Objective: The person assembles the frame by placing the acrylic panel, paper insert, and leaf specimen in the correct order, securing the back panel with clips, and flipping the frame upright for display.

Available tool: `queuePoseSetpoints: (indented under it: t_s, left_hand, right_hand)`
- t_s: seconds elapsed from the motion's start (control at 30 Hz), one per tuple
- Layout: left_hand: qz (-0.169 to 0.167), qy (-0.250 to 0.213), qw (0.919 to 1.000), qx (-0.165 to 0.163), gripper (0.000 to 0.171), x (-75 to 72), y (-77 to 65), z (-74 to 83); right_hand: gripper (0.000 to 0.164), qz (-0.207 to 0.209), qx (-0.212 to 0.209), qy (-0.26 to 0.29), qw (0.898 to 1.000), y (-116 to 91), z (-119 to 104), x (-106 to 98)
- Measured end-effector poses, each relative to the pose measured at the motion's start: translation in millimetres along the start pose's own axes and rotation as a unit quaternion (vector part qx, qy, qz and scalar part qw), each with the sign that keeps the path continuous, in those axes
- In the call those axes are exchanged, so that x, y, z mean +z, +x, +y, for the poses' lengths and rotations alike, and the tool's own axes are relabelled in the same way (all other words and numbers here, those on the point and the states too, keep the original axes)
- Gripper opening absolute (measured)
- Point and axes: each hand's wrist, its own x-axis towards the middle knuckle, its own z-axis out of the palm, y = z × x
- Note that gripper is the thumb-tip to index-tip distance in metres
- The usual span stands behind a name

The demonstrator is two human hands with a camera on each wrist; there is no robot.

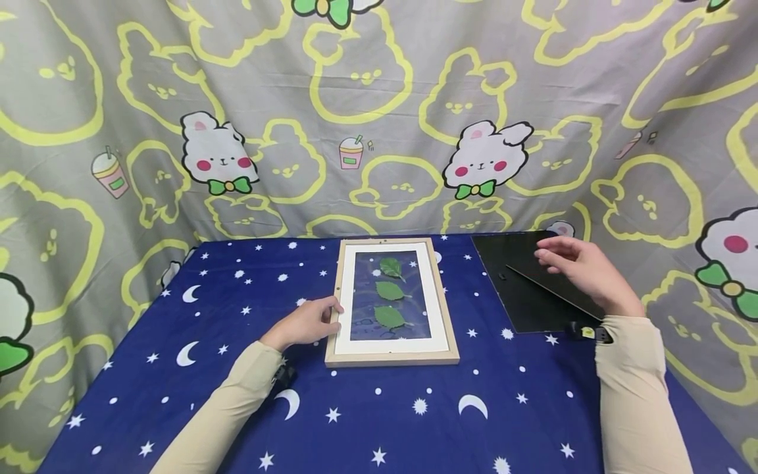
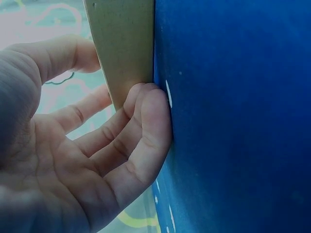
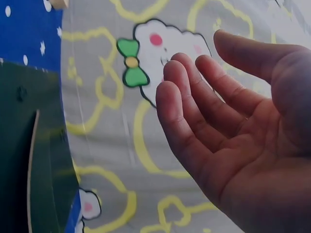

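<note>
One counter under navy star-patterned cloth carries a rectangular pale-wood frame left of a black rectangular board. The left hand has its fingers curled around the frame's left edge; the right hand, fingers loosely bent and empty, hovers above the board. Three green leaves line up inside the frame.

Left hand grips tan frame edge, curled fingers beside blue cloth; patterned curtain beyond.
</note>
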Motion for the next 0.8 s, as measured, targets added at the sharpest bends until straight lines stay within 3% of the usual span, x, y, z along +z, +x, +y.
queuePoseSetpoints:
  t_s: [0.13, 0.37, 0.5, 0.63, 0.8]
  left_hand:
    - [0.000, 0.002, 1.0000, -0.003, 0.025, 0.9, -0.7, -1.2]
    - [-0.004, -0.002, 0.9999, -0.012, 0.026, 0.5, 0.4, 1.6]
    - [-0.005, -0.002, 0.9999, -0.013, 0.026, -0.2, 0.5, 4.1]
    - [-0.004, 0.002, 0.9999, -0.013, 0.027, -0.6, 0.3, 4.3]
    - [-0.005, 0.003, 1.0000, -0.007, 0.027, -1.0, -1.8, 1.4]
  right_hand:
    - [0.039, 0.013, -0.004, 0.000, 1.000, -5.2, 7.1, -11.6]
    - [0.041, 0.030, 0.035, -0.006, 0.999, -14.0, 25.3, -30.4]
    - [0.019, 0.041, 0.025, 0.052, 0.997, -19.7, 41.2, -41.9]
    - [0.022, 0.051, 0.031, 0.110, 0.992, -24.3, 55.7, -50.7]
    - [0.018, 0.042, 0.072, 0.092, 0.992, -25.7, 74.3, -52.5]
